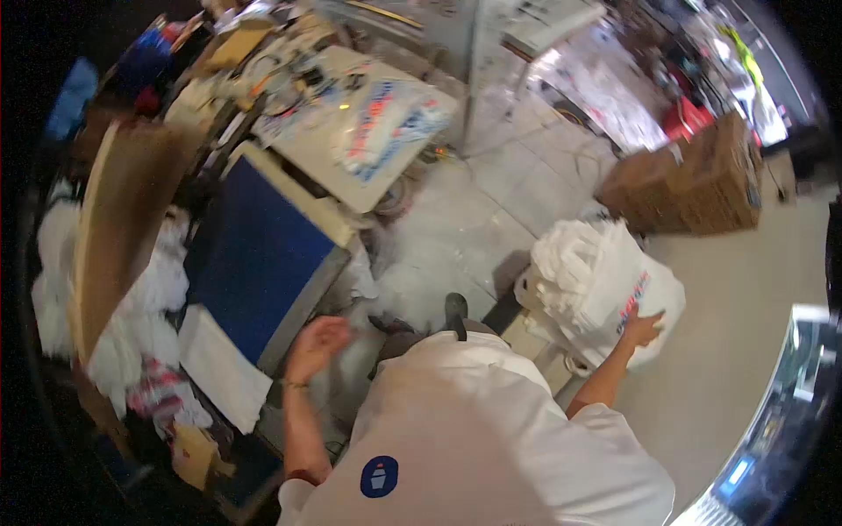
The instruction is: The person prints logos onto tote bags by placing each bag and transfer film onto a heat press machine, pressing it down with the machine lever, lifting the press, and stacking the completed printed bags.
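Observation:
My right hand (643,328) rests with spread fingers on the side of a stack of white printed bags (605,285), at the right. The bags bulge, their handles bunched at the upper left of the stack. On the left, my left hand (323,340) hangs in the air near the edge of a blue-topped surface (263,254), blurred by motion, its fingers curled; whether it holds anything cannot be made out. A folded white cloth (224,368) lies at the lower left of the blue surface.
A cardboard box (688,180) stands beyond the bags. A white table (307,140) carries printed white plastic and tools. A wooden board (123,228) leans at the far left beside white bundles (145,324). A dark object (455,314) is in front of my body.

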{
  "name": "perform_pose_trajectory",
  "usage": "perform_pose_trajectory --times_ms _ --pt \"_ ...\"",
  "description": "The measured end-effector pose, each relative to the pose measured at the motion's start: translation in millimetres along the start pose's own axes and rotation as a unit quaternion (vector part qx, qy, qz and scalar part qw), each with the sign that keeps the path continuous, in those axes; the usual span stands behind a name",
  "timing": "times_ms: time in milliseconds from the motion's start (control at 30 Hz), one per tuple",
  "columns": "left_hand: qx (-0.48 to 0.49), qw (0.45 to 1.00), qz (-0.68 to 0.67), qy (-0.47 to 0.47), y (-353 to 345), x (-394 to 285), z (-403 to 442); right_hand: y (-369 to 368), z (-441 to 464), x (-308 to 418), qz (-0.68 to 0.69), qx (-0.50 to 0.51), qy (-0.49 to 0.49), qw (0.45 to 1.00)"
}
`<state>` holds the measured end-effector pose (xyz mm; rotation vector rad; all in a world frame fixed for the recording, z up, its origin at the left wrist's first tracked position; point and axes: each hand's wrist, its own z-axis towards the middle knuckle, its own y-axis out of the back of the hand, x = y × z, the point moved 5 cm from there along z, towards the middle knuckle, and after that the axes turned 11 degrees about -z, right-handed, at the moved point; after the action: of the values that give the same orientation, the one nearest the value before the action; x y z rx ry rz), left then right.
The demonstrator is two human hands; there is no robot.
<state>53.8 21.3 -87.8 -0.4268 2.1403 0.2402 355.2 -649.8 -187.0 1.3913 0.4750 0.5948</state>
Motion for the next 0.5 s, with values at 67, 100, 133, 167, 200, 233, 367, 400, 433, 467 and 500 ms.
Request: perform_pose_trajectory --times_ms 67,100,133,167,200,233,367,400,433,467,500 --pt "-0.168 0.983 -0.06 -0.039 82.3 -4.2 -40.4 -4.8 -19.5 102.7 0.193 -0.096 0.311 0.926" --pt "-0.224 0.959 -0.116 -0.132 124.6 5.6 -61.3 -5.7 -44.2 178.7 0.273 -0.08 0.414 0.865" --pt "-0.309 0.937 -0.114 -0.114 155.2 4.4 -79.1 28.2 -105.1 251.1 0.327 0.022 0.482 0.813" --pt "-0.37 0.913 -0.113 -0.128 184.5 11.1 -91.7 52.5 -168.1 310.6 0.305 -0.019 0.573 0.761" --pt "-0.43 0.885 -0.113 -0.14 215.0 24.4 -102.6 71.9 -227.7 361.0 0.318 0.033 0.632 0.706" --pt "-0.46 0.872 -0.1 -0.137 263.2 62.3 -105.0 79.9 -285.9 407.1 0.316 0.044 0.697 0.643" --pt "-0.57 0.808 0.004 -0.146 419.6 238.3 -121.3 85.0 -454.4 531.0 0.257 0.022 0.799 0.542" --pt "-0.626 0.772 0.104 -0.033 401.6 204.2 -144.0 81.5 -480.7 546.0 0.229 0.017 0.811 0.538" --pt "-0.657 0.737 0.138 0.078 404.8 204.0 -153.6 78.2 -499.1 561.9 0.199 0.008 0.821 0.535" --pt "-0.675 0.694 0.168 0.186 415.9 208.5 -167.4 61.1 -510.1 578.7 0.147 0.025 0.836 0.528" --pt "-0.666 0.692 0.162 0.225 437.3 240.6 -168.5 40.9 -516.5 589.3 0.09 0.041 0.847 0.522"
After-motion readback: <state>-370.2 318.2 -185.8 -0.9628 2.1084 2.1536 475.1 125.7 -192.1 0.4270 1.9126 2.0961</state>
